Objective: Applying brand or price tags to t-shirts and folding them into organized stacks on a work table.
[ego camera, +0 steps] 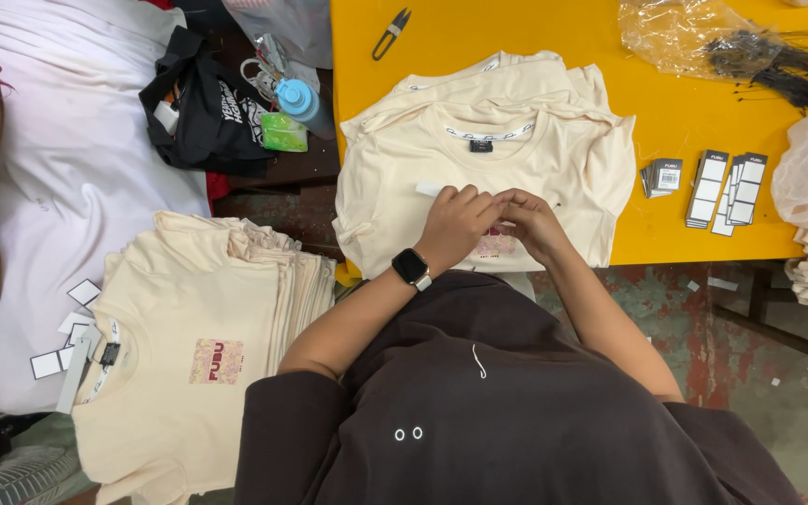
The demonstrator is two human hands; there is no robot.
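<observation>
Both hands together over cream T-shirt (479, 178) atop stack on yellow counter (610, 56): left hand (455, 224) & right hand (530, 220) pinching small white tag (427, 189). Far right, clear bag (675, 33) w/ black ties (787, 70).

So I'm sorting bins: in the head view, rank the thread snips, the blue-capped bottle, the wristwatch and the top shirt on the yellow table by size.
1. Top shirt
2. Blue-capped bottle
3. Thread snips and wristwatch look alike; the watch sits nearer the camera, so unranked.

Bare yellow table (666, 103) right of shirts (479, 159) (tags (708, 187) crowd edge).
</observation>
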